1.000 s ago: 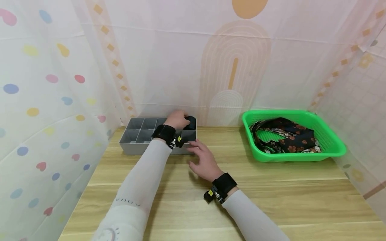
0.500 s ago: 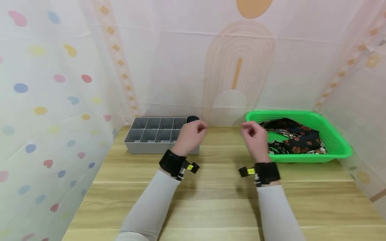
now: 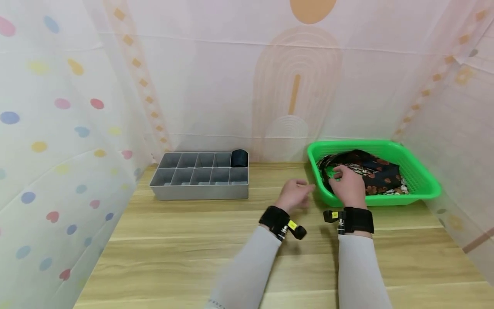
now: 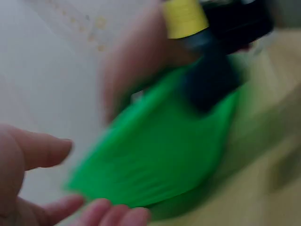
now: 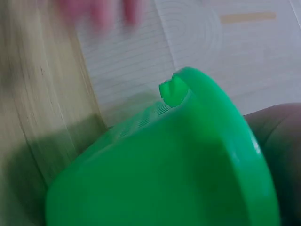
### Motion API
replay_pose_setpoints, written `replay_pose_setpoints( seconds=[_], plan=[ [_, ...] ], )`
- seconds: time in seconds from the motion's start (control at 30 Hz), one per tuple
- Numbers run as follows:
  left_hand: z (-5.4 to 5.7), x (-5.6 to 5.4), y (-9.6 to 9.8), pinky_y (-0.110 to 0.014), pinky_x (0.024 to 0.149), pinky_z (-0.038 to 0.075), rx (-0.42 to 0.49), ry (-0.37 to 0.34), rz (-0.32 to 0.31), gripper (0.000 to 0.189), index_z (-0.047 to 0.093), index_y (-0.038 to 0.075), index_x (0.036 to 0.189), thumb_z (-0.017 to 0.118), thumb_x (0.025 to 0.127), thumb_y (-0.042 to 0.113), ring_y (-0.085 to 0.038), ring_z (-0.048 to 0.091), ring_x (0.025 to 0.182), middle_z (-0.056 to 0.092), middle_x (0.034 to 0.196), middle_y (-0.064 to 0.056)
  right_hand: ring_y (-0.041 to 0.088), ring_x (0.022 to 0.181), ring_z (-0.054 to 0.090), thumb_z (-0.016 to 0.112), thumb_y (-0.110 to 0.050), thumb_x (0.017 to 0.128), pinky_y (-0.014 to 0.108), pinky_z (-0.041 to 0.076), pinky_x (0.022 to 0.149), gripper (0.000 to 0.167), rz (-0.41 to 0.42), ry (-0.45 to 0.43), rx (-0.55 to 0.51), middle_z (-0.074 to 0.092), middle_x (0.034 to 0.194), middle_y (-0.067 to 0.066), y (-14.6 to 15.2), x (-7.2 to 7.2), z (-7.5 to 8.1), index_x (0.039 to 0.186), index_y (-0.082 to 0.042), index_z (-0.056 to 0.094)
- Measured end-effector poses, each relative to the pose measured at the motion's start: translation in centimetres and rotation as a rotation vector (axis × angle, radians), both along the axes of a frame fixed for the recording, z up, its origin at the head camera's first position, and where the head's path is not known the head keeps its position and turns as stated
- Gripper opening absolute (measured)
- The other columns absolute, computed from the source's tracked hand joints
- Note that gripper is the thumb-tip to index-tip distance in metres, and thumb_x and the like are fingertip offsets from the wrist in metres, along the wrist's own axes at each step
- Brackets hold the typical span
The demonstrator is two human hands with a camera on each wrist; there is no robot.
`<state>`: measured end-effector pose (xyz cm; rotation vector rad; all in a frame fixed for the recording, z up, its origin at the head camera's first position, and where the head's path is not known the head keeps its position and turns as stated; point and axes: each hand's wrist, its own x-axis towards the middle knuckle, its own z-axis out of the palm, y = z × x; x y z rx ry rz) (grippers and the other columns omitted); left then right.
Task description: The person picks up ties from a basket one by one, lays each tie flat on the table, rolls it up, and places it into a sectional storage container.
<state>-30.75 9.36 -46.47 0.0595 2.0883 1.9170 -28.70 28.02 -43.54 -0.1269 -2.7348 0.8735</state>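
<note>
My right hand (image 3: 348,186) reaches over the near left rim of the green plastic basket (image 3: 422,182), with thumb and forefinger apart close above the dark floral cloth (image 3: 380,178). In the right wrist view the basket wall (image 5: 146,174) hides most of that hand. Just outside the basket's left side is my left hand (image 3: 295,195), holding nothing. Its thumb and fingers (image 4: 110,214) spread apart in the left wrist view, near the blurred green wall. A dark, rolled-up piece of fabric (image 3: 239,159) sits in the back right compartment of the grey divided organizer (image 3: 200,193).
Both the organizer and the basket stand on a wood-grain table (image 3: 173,253). Behind them hangs a pale printed curtain (image 3: 216,86), with more patterned sheeting at left and right. Each wrist wears a black strap with a small camera.
The left hand has left the dark roll in the organizer and moved right to the basket's side. The right hand has gone from the organizer's front to over the basket.
</note>
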Motion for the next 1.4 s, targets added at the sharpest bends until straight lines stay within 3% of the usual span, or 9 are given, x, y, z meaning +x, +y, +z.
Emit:
replay_pose_setpoints(
  seconds=[0.1,0.23,0.53,0.73,0.83,0.93,1.1,1.23,1.4],
  plan=[
    [-1.9,0.7,2.5,-0.041,0.082,0.065,0.241,-0.099,0.050,0.041,0.065,0.002,0.133,0.075,0.099,0.025,-0.024,0.074,0.084,0.072,0.103,-0.011,0.042,0.102,0.071,0.069,-0.018,0.100,0.053,0.056,0.083,0.045,0.038,-0.098,0.069,0.073,0.124,0.027,0.0,-0.3,0.0,0.141,0.000,0.062],
    [-3.0,1.0,4.1,-0.034,0.079,0.065,0.498,-0.106,0.108,0.027,0.070,-0.001,0.123,0.072,0.099,0.011,-0.012,0.070,0.075,0.070,0.093,-0.006,0.043,0.105,0.070,0.068,-0.019,0.100,0.053,0.056,0.084,0.045,0.071,-0.177,0.090,0.071,0.127,0.027,0.1,-0.6,0.2,0.141,-0.002,0.062],
    [-2.3,0.9,4.2,-0.029,0.079,0.064,0.626,-0.117,0.077,0.026,0.068,-0.006,0.124,0.067,0.100,0.001,-0.011,0.071,0.075,0.068,0.089,-0.005,0.051,0.127,0.058,0.052,-0.016,0.107,0.062,0.050,0.099,0.039,0.142,-0.200,0.163,0.060,0.145,0.029,0.2,-0.8,0.6,0.140,-0.004,0.068],
    [-2.4,0.6,3.9,-0.026,0.079,0.063,0.650,-0.129,0.018,0.026,0.065,-0.008,0.127,0.064,0.101,-0.002,-0.011,0.069,0.077,0.067,0.090,-0.005,0.034,0.070,0.060,0.046,-0.015,0.107,0.042,0.046,0.064,0.040,0.088,-0.194,0.163,0.071,0.122,0.028,0.0,-0.8,0.6,0.138,-0.003,0.070],
    [-2.8,0.2,3.9,-0.025,0.079,0.063,0.642,-0.125,0.007,0.027,0.063,-0.009,0.128,0.063,0.101,-0.003,-0.010,0.069,0.077,0.066,0.089,-0.005,0.023,0.056,0.043,0.047,-0.013,0.108,0.036,0.035,0.058,0.038,0.055,-0.145,0.080,0.072,0.116,0.029,0.1,-0.7,0.7,0.135,-0.002,0.072],
    [-3.0,0.0,3.9,-0.026,0.081,0.063,0.623,-0.120,0.013,0.028,0.063,-0.009,0.129,0.064,0.101,-0.003,-0.010,0.070,0.076,0.066,0.089,-0.005,0.024,0.063,0.048,0.050,-0.013,0.109,0.035,0.038,0.064,0.034,0.069,-0.093,-0.072,0.070,0.128,0.028,0.5,-0.5,1.0,0.133,-0.002,0.073],
    [-2.4,0.1,3.9,-0.029,0.079,0.064,0.551,-0.084,0.086,0.028,0.065,-0.004,0.124,0.069,0.097,-0.001,-0.012,0.070,0.076,0.066,0.090,-0.005,0.009,0.082,0.055,0.050,-0.009,0.110,0.029,0.050,0.080,0.038,0.198,-0.053,-0.497,0.055,0.155,0.022,1.7,0.4,2.2,0.145,0.003,0.062],
    [-1.4,0.3,3.6,-0.038,0.083,0.064,0.434,0.084,0.152,0.036,0.065,0.000,0.126,0.074,0.091,0.002,-0.013,0.068,0.080,0.066,0.097,-0.004,0.000,0.100,0.064,0.049,-0.005,0.110,0.023,0.059,0.087,0.044,0.327,-0.036,-0.749,0.059,0.147,0.009,2.1,0.9,3.1,0.152,0.005,0.052],
    [0.1,0.2,2.4,-0.032,0.086,0.061,0.310,0.320,0.007,0.066,0.053,0.011,0.148,0.082,0.089,0.006,-0.012,0.069,0.091,0.073,0.108,-0.010,0.005,0.113,0.071,0.043,0.003,0.109,0.020,0.058,0.095,0.046,0.464,-0.029,-0.838,0.071,0.124,-0.008,1.9,0.9,3.5,0.153,-0.004,0.053]
  ],
)
